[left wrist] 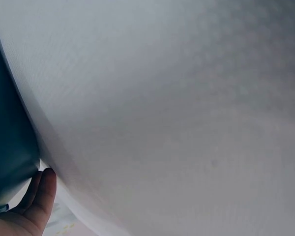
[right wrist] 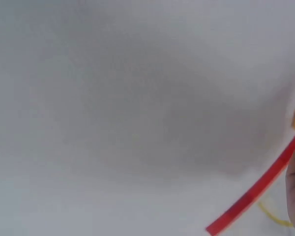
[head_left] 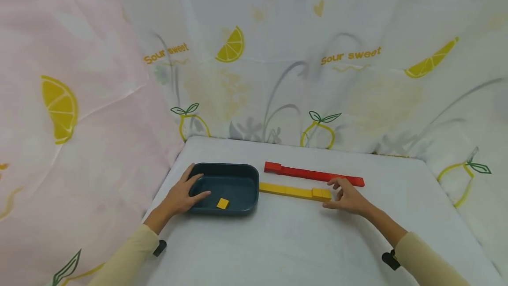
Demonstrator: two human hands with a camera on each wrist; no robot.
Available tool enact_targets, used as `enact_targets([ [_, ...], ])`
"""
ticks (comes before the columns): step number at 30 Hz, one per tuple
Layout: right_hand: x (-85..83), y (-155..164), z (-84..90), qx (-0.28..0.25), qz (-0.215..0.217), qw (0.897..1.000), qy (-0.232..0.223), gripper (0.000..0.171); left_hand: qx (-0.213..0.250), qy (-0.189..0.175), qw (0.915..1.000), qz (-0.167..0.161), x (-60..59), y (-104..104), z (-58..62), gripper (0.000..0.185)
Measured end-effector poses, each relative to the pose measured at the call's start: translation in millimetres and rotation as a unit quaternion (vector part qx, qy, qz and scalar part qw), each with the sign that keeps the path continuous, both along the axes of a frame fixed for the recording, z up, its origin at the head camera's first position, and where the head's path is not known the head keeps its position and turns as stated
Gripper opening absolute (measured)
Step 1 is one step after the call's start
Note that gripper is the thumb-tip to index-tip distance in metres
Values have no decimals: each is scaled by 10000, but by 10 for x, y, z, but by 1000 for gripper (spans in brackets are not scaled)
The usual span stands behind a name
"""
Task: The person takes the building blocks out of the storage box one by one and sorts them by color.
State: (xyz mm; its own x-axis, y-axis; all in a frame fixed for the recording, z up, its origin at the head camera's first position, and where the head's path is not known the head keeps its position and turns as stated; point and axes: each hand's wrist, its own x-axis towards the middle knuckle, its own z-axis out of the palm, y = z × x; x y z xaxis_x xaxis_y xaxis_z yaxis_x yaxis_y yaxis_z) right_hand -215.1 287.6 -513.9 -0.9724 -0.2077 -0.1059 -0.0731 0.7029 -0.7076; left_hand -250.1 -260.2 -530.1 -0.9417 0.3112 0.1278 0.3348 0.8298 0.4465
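Observation:
A dark teal rectangular tray [head_left: 250, 208] stands on the white table, with a small yellow square block [head_left: 223, 203] lying inside it. My left hand [head_left: 181, 194] holds the tray by its left side, thumb reaching over the rim. In the left wrist view, fingers [left wrist: 43, 199] lie along the tray's outer wall [left wrist: 12, 132]. To the tray's right runs a row of yellow blocks [head_left: 285, 190], raised at its right end by yellow blocks on top [head_left: 321, 193]. Around that end my right hand [head_left: 349, 197] is spread, thumb and fingers apart, nearest the last block.
Behind the yellow row lies a red row of blocks [head_left: 309, 174], with a raised red piece [head_left: 273, 167] at its left end. A lemon-printed cloth [head_left: 278, 56] hangs behind the table, and a pinkish one [head_left: 99, 78] hangs at left.

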Motion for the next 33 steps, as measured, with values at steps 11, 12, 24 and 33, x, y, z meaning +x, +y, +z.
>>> enact_targets([
  [11, 112, -535, 437, -734, 803, 9913, 745, 61, -12, -42, 10000, 71, 22, -6, -30, 78],
  [12, 124, -609, 466, -748, 930, 9898, 773, 59, -27, -33, 10000, 89, 24, -7, -40, 78],
  [24, 73, -1425, 645, -1055, 2213, 9664, 770, 63, -36, -65, 9998, 184, 69, -9, -52, 80],
  [33, -210, -1908, 675, -1315, 2340, 9591, 903, 52, -44, -103, 9999, 113, 21, -13, 6, 82],
])
